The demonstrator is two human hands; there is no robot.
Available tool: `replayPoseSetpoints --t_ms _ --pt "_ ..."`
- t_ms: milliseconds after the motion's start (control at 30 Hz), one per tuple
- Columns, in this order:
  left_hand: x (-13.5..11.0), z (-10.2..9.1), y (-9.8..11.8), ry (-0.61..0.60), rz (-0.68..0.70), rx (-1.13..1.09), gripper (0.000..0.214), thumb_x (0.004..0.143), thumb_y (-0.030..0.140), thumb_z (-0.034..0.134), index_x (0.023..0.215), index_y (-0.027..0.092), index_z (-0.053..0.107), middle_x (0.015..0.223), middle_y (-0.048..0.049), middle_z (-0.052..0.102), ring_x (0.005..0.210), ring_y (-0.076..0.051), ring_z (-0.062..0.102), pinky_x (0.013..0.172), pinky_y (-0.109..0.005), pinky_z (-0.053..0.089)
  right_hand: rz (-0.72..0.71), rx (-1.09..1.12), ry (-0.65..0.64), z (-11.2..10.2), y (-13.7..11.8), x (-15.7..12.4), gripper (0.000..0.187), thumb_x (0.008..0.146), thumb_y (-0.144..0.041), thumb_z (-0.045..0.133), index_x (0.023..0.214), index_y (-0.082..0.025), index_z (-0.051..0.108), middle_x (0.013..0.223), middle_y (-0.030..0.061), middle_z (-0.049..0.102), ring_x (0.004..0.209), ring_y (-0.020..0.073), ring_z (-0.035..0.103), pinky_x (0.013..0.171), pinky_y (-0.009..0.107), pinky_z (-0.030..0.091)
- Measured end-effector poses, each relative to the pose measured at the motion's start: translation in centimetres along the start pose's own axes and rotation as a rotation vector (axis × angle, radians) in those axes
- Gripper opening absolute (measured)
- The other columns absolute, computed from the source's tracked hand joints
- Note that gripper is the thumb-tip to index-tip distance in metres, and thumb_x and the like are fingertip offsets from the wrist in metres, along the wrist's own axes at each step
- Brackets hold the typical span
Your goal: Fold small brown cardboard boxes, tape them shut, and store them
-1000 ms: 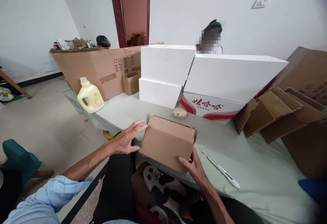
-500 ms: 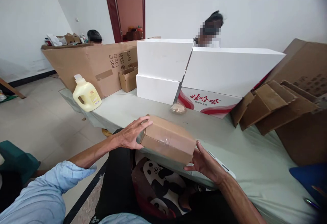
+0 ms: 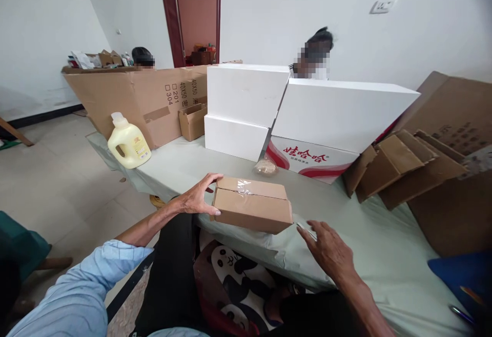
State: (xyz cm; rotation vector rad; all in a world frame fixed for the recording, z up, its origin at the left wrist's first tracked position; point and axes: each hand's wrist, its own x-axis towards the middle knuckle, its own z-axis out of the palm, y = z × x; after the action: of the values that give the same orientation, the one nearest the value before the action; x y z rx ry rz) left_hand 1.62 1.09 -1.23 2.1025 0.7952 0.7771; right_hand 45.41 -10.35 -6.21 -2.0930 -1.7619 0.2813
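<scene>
A closed brown cardboard box [image 3: 251, 211] with clear tape across its top seam sits at the table's near edge. My left hand [image 3: 198, 197] grips its left end, thumb on the near side and fingers at the far top edge. To the right of the box, apart from it, my right hand [image 3: 330, 250] is closed over a slim white and silver utility knife [image 3: 308, 231]. Only the knife's front end shows; the palm hides the rest.
Stacked white boxes [image 3: 246, 96] stand across the table, with a plastic-wrapped bundle [image 3: 265, 167] before them. A yellow detergent jug [image 3: 128, 142] is at left, open cardboard boxes [image 3: 400, 163] at right. A blue item [image 3: 461, 275] lies near right. Two people are behind the boxes.
My right hand has let go of the box's right end and moved right, onto the utility knife. The box has turned, its taped top now tilted more upward; my left hand still holds it.
</scene>
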Motion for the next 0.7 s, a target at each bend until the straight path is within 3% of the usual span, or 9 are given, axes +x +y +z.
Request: replayPoseSetpoints --t_ms 67,133,233,333,400,467,600,700 --pt "-0.2 0.3 -0.1 0.017 0.016 -0.008 0.107 0.072 0.042 0.095 0.163 0.030 0.040 0.163 -0.0152 0.046 0.153 -0.039 0.048 0.115 -0.051 0.053 0.066 -0.298 0.004 0.6 2.6 -0.2 0.034 0.097 -0.047 0.058 0.108 -0.019 0.073 0.119 0.0227 0.074 0.114 0.0419 0.069 0.089 0.055 0.057" --pt "-0.4 0.6 -0.1 0.022 0.026 -0.015 0.103 0.074 0.040 0.094 0.162 0.031 0.041 0.164 -0.0148 0.046 0.153 -0.038 0.048 0.117 -0.051 0.052 0.104 -0.382 -0.065 1.3 4.9 -0.4 0.023 0.096 -0.039 0.057 0.099 -0.020 0.071 0.113 0.0209 0.074 0.109 0.0393 0.070 0.085 0.051 0.056" --pt "-0.6 0.9 -0.1 0.049 0.029 -0.042 0.104 0.072 0.038 0.095 0.161 0.031 0.043 0.163 -0.0155 0.046 0.153 -0.039 0.048 0.117 -0.052 0.051 0.090 -0.347 -0.060 1.7 6.9 -0.5 0.023 0.100 -0.033 0.047 0.089 -0.023 0.065 0.106 0.0175 0.075 0.105 0.0349 0.071 0.083 0.046 0.054" --pt "-0.6 1.2 -0.2 0.083 0.027 -0.071 0.105 0.068 0.037 0.097 0.159 0.031 0.045 0.162 -0.0151 0.048 0.153 -0.039 0.048 0.117 -0.053 0.052 0.212 -0.136 0.102 0.8 6.4 -0.2 0.031 0.103 -0.042 0.039 0.096 -0.023 0.062 0.096 0.0146 0.075 0.090 0.0314 0.072 0.076 0.043 0.053" --pt "-0.6 1.3 -0.3 0.082 0.022 -0.087 0.104 0.067 0.036 0.097 0.157 0.031 0.045 0.162 -0.0149 0.049 0.153 -0.039 0.048 0.116 -0.053 0.052 0.266 0.161 0.263 -0.6 4.5 0.0 0.040 0.104 -0.055 0.037 0.103 -0.023 0.061 0.086 0.0094 0.072 0.074 0.0262 0.068 0.070 0.039 0.053" --pt "-0.6 1.4 -0.3 0.086 0.016 -0.101 0.103 0.066 0.035 0.098 0.155 0.031 0.046 0.161 -0.0151 0.050 0.153 -0.040 0.049 0.115 -0.053 0.052 0.151 0.363 0.350 -2.4 1.4 -0.1 0.048 0.104 -0.064 0.037 0.107 -0.023 0.063 0.081 0.0051 0.068 0.065 0.0216 0.062 0.065 0.035 0.052" --pt "-0.6 1.5 -0.3 0.105 0.010 -0.113 0.096 0.064 0.034 0.098 0.147 0.030 0.049 0.160 -0.0146 0.050 0.152 -0.039 0.049 0.114 -0.051 0.052 -0.365 0.235 0.236 -5.0 -6.4 -0.9 0.043 0.109 -0.059 0.046 0.116 -0.025 0.070 0.088 0.0053 0.074 0.072 0.0210 0.067 0.069 0.032 0.052" --pt "-0.8 1.8 -0.6 0.120 0.015 -0.110 0.097 0.062 0.034 0.099 0.145 0.030 0.050 0.160 -0.0145 0.050 0.151 -0.039 0.050 0.114 -0.051 0.052 -0.621 0.082 0.136 -5.4 -10.9 -1.1 0.035 0.114 -0.046 0.044 0.123 -0.027 0.071 0.107 0.0074 0.080 0.091 0.0226 0.075 0.077 0.031 0.053"
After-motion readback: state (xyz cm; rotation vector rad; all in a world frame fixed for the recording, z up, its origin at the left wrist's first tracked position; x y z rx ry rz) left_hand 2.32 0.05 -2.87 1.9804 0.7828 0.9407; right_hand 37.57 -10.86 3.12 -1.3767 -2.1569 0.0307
